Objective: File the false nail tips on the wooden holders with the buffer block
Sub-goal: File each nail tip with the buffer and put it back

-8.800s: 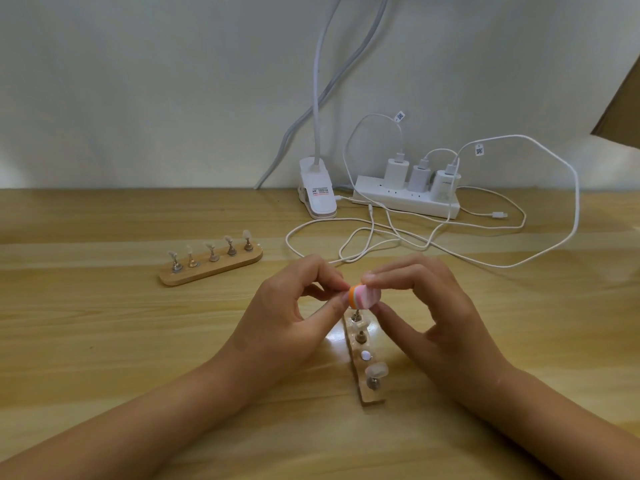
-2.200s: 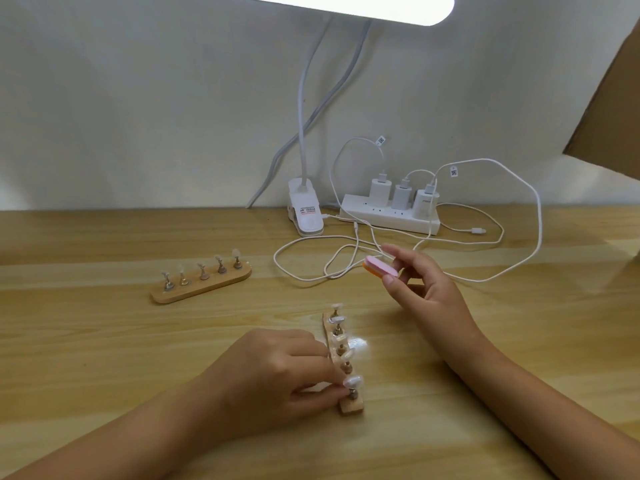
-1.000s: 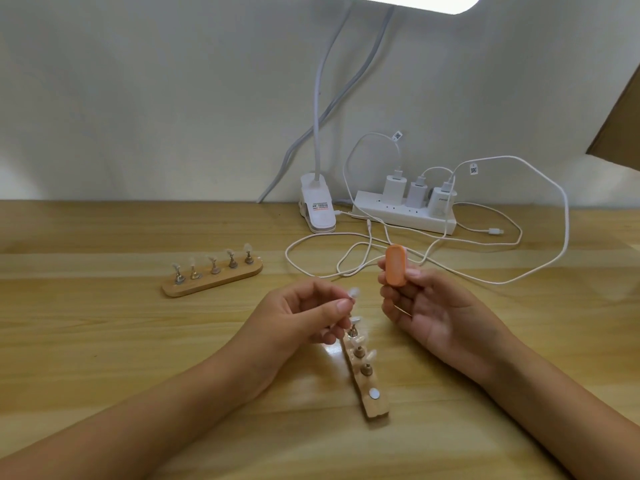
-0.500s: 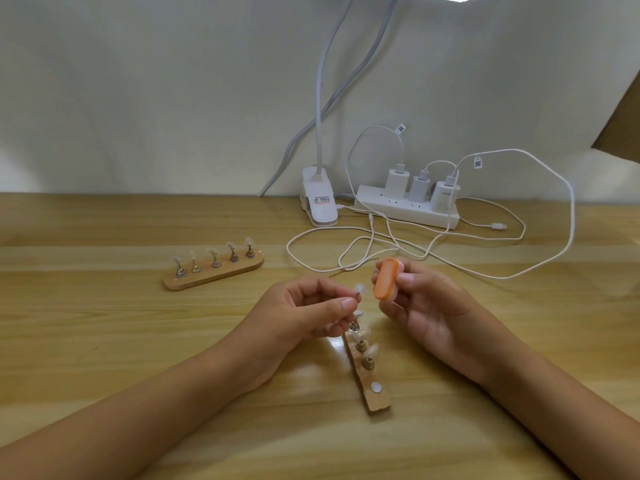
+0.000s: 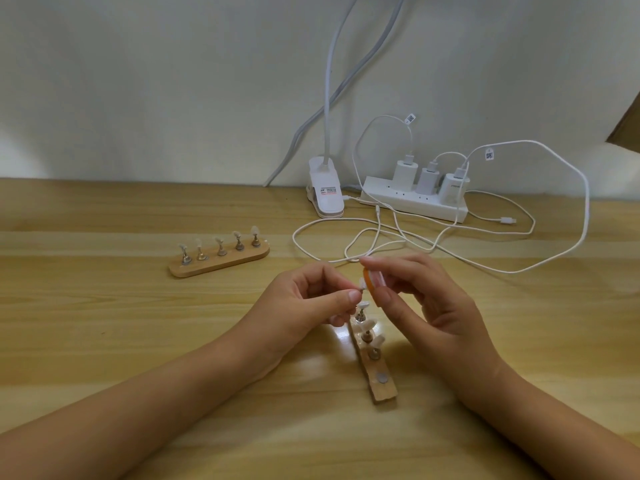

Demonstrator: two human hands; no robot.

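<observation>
While left hand [image 5: 310,303] pinches one nail tip [image 5: 362,283], right hand [image 5: 436,306] grips buffer block [image 5: 372,284].

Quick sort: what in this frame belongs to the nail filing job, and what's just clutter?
In the job:
- buffer block, gripped by the right hand
- nail tip, pinched by the left hand
- near wooden holder with its tips
- far wooden holder with five tips

Lying about:
- power strip with three chargers
- white cables
- lamp clip
</observation>
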